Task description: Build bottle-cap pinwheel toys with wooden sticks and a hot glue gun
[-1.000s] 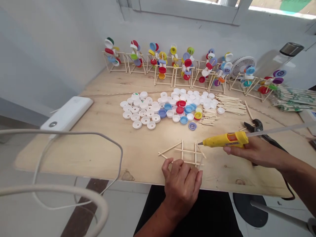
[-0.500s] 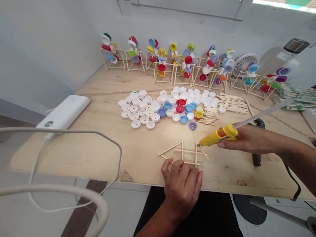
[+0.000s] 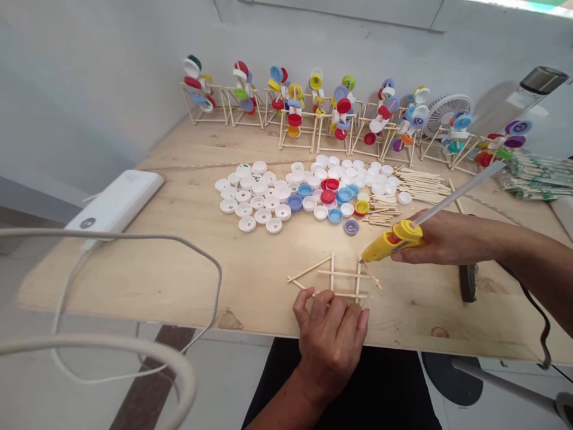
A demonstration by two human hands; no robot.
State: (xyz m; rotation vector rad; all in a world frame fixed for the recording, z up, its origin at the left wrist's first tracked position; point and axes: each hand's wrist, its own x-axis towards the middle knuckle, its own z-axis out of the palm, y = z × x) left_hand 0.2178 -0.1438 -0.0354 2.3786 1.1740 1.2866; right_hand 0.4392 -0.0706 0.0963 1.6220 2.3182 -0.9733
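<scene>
Glue gun (image 3: pixel 391 241) at the far right corner of the frame (image 3: pixel 344 273)

The frame lies on the table (image 3: pixel 192 269): two lengthwise sticks crossed by two others, with slanting sticks at its left and right. The right hand (image 3: pixel 441 239), beyond the frame and to its right, has its fingers wrapped around the glue gun. The nozzle points down at the far end of the frame's right lengthwise stick; whether it touches the wood I cannot tell. A glue stick (image 3: pixel 461 192) juts from the gun's back. The left hand (image 3: pixel 333 334) rests at the frame's near edge, fingers bent and close together; I cannot tell whether the tips pinch a stick or only press.

Beyond the frame lie the caps (image 3: pixel 258 187), mostly white, some blue, red and yellow. Short sticks (image 3: pixel 380 210) lie beyond it to the right, long sticks (image 3: pixel 423 184) farther that way. Cap wheels (image 3: pixel 344 106) stand in a row well beyond the frame, as do the fan (image 3: pixel 447 113) and bottle (image 3: pixel 523 98), farther right. The power bank (image 3: pixel 117 200) lies well to the frame's left.
</scene>
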